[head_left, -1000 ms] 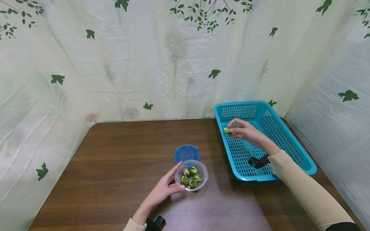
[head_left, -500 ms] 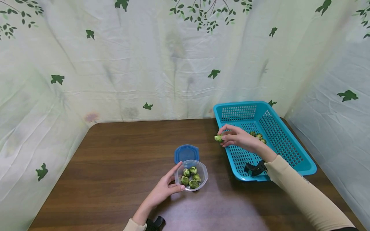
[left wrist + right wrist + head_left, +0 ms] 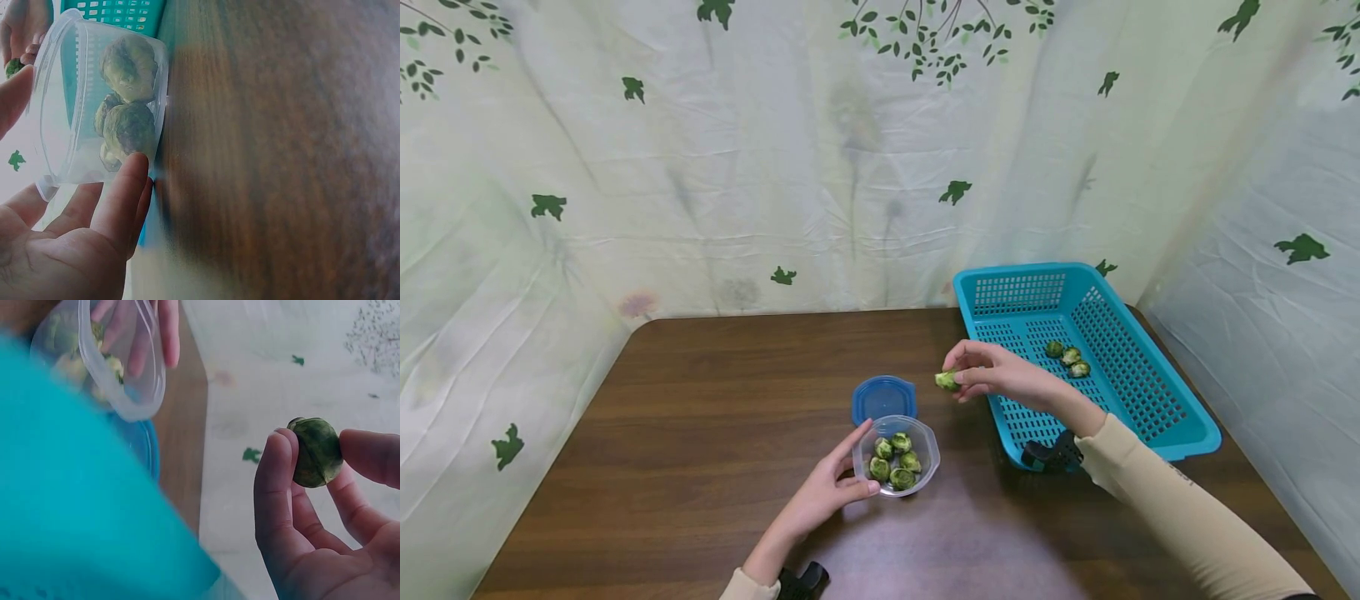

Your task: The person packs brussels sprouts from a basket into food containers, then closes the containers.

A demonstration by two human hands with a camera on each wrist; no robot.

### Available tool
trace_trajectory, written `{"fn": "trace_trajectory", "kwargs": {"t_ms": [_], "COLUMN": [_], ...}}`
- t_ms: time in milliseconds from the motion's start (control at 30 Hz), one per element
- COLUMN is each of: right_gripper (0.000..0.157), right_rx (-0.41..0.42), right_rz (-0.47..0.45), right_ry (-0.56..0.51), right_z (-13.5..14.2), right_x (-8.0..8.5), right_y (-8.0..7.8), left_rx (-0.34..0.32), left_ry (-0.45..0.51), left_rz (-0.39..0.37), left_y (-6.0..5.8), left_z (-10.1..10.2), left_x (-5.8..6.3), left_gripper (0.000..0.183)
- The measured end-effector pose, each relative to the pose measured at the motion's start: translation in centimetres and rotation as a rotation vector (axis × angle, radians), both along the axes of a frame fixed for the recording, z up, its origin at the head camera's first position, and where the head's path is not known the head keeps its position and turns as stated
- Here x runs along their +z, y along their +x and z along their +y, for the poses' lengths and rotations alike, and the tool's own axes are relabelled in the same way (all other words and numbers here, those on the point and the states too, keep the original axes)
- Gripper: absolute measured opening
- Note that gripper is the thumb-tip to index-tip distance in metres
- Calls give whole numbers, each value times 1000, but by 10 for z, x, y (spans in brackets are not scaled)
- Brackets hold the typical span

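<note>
My right hand point(image 3: 988, 371) pinches a Brussels sprout point(image 3: 317, 452) between thumb and fingertips, above the table just left of the basket. My left hand point(image 3: 829, 483) holds the left side of a small clear plastic container point(image 3: 932, 465), thumb toward the near side and index finger along the far rim. Several Brussels sprouts point(image 3: 902, 478) lie inside it, and they show through the wall in the left wrist view. Behind the container is a blue lid point(image 3: 883, 395), its near edge overlapped by the container.
A blue perforated plastic basket point(image 3: 1150, 367) stands at the back right of the brown wooden table point(image 3: 700, 433). Inside it 3 sprouts point(image 3: 1072, 357) sit together. A leaf-patterned curtain point(image 3: 775, 183) hangs behind the table and along its sides.
My right hand has carried the sprout out of the basket, leftward and nearer, past its left rim. The sprouts left in the basket have come into sight. My left hand has stayed put.
</note>
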State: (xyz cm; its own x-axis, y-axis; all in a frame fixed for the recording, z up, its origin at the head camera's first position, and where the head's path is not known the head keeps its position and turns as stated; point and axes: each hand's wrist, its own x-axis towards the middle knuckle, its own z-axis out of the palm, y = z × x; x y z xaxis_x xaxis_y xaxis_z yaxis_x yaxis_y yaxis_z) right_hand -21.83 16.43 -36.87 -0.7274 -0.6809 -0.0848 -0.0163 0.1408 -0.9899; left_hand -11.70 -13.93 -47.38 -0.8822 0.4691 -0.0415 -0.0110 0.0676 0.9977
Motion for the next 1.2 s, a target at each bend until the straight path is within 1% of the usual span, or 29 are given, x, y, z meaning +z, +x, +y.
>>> {"fn": "trace_trajectory", "kwargs": {"t_ms": [200, 333, 600, 833, 967, 1200], "right_gripper": [22, 23, 20, 20, 22, 18], "right_rx": [43, 54, 71, 54, 38, 25], "right_rz": [8, 23, 21, 9, 22, 42], "right_ry": [-2, 15, 23, 43, 57, 54], "right_z": [-11, -19, -35, -48, -54, -61], "right_x": [1, -1, -6, -12, -18, -29], "right_y": [7, 11, 20, 28, 32, 39], "left_rx": [2, 6, 9, 7, 5, -3], "left_ry": [-7, -21, -33, -38, -35, -22], "left_rz": [-1, 2, -5, -5, -8, -12], "left_y": [-1, -1, -1, 0, 0, 1], "left_z": [0, 0, 1, 1, 1, 0], "left_x": [0, 1, 2, 2, 2, 2], "left_gripper": [80, 79, 78, 77, 77, 77]}}
